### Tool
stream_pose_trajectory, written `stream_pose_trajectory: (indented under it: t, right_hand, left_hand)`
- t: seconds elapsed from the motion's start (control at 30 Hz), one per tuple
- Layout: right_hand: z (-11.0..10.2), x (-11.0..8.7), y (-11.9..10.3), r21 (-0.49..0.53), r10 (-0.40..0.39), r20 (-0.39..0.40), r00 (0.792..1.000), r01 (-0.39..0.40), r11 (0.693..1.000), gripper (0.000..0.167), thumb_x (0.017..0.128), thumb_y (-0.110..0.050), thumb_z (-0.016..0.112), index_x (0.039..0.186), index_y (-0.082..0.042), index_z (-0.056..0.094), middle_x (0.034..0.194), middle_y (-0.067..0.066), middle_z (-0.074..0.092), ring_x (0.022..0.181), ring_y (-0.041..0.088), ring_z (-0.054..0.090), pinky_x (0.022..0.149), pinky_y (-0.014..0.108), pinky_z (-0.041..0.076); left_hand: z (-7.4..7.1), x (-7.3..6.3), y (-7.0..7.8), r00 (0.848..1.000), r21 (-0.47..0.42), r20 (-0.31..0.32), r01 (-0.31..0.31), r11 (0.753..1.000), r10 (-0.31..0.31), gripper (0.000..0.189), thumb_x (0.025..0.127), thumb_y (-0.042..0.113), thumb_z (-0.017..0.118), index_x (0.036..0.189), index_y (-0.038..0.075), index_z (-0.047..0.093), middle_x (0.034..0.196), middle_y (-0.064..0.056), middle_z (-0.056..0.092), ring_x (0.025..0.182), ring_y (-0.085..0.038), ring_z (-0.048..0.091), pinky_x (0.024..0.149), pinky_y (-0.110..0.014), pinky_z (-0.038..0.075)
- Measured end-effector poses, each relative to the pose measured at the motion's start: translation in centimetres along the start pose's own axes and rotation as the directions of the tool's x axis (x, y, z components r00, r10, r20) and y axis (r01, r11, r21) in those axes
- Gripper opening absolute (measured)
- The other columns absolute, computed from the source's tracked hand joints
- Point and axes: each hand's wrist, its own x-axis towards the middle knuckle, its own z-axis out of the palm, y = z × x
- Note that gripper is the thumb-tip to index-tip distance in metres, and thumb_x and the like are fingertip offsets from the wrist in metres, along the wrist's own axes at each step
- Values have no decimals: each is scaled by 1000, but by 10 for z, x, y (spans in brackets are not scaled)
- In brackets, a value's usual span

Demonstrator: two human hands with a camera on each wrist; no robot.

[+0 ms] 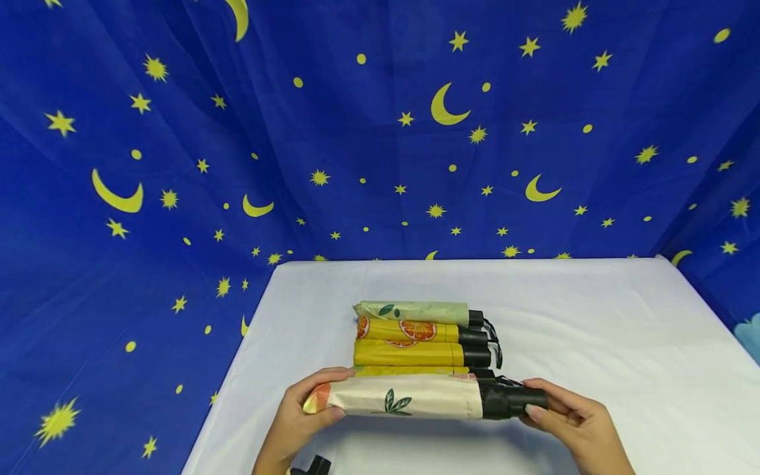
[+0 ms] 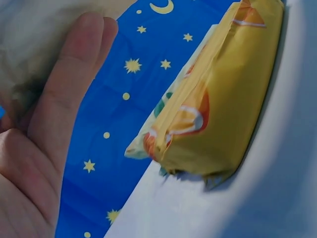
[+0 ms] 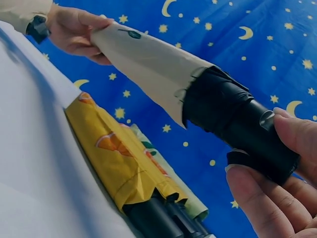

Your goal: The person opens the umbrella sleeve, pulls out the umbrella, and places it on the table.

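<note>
A folded umbrella in a cream cover with dark leaf prints is held level above the table, its black handle to the right. My left hand grips its orange-tinted covered end between thumb and fingers. At the other end my right hand pinches the handle; the right wrist view shows the thumb on one side of it and fingers on the other. Just beyond, folded umbrellas lie side by side: a pale green one, a yellow one with orange slices, and more yellow, the nearest partly hidden.
A white cloth covers the table. Behind and beside it hangs a blue curtain with yellow moons and stars. Black wrist straps trail from the lying umbrellas' handles on the right. Part of a black device shows at my left wrist.
</note>
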Motion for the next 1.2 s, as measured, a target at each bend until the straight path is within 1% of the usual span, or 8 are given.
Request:
stream_pose_trajectory:
  t: [0.1, 0.3, 0.53, 0.63, 0.8, 0.93, 1.03, 1.2]
  right_hand:
    - [-4, -1, 1, 10, -1, -13, 1000, 1, 1000, 42, 95, 2, 70, 133, 16, 58, 117, 0, 75, 99, 26, 74, 79, 49, 58]
    - [-11, -3, 1, 26, -22, -20, 1000, 23, 999, 40, 95, 5, 68, 132, 16, 58, 116, 1, 75, 100, 24, 74, 78, 49, 58]
    - [-17, -5, 1, 16, -37, -45, 998, 37, 999, 40, 95, 7, 68, 131, 17, 58, 113, 3, 75, 99, 23, 74, 76, 48, 59]
    - [-19, -5, 0, 18, -46, -46, 998, 47, 999, 39, 94, 8, 68, 131, 17, 58, 113, 4, 76, 99, 23, 74, 76, 48, 59]
    - [-21, -6, -2, 19, -72, -33, 997, 73, 997, 38, 94, 10, 66, 130, 18, 58, 113, 3, 75, 98, 23, 74, 75, 49, 59]
    - [-23, -7, -4, 16, -77, -32, 996, 78, 997, 36, 94, 11, 66, 130, 15, 61, 114, 3, 75, 98, 22, 74, 74, 48, 59]
    - [-25, -8, -4, 21, -90, -24, 996, 90, 996, 36, 94, 12, 65, 130, 15, 60, 114, 3, 75, 98, 22, 74, 74, 48, 59]
    - [-30, -10, -1, 54, -120, -5, 993, 121, 991, 36, 94, 15, 62, 130, 16, 59, 116, 4, 75, 100, 22, 74, 74, 50, 58]
  left_hand:
    - [-5, -4, 2, 1000, -20, 0, 29, 999, -29, 45, 92, -8, 70, 136, -6, 60, 140, -32, 54, 128, -27, 57, 92, -32, 56]
    - [-12, -10, 4, 998, -33, 0, 55, 998, -55, 45, 93, -6, 69, 137, -7, 59, 143, -26, 54, 123, -25, 58, 89, -32, 56]
    - [-18, -11, 4, 997, -76, 59, -39, 996, 43, 45, 95, -9, 65, 139, -12, 54, 140, -25, 58, 123, -26, 58, 91, -33, 57]
    - [-20, -11, 5, 995, -104, 73, -54, 993, 62, 45, 95, -11, 64, 139, -13, 52, 139, -24, 58, 119, -25, 60, 90, -32, 57]
    - [-22, -13, 6, 997, -130, 63, -24, 991, 32, 45, 95, -11, 64, 138, -13, 53, 137, -22, 60, 117, -22, 61, 90, -31, 57]
    - [-23, -15, 8, 998, -136, 52, 32, 990, -25, 47, 94, -11, 66, 138, -13, 53, 137, -19, 61, 114, -19, 61, 88, -30, 58]
    - [-24, -16, 9, 997, -172, 59, 66, 983, -56, 48, 93, -11, 66, 140, -12, 52, 137, -18, 62, 115, -18, 62, 88, -30, 58]
    - [-25, -18, 10, 997, -203, 72, 45, 978, -31, 49, 93, -15, 63, 140, -14, 49, 136, -19, 63, 118, -21, 63, 89, -30, 58]
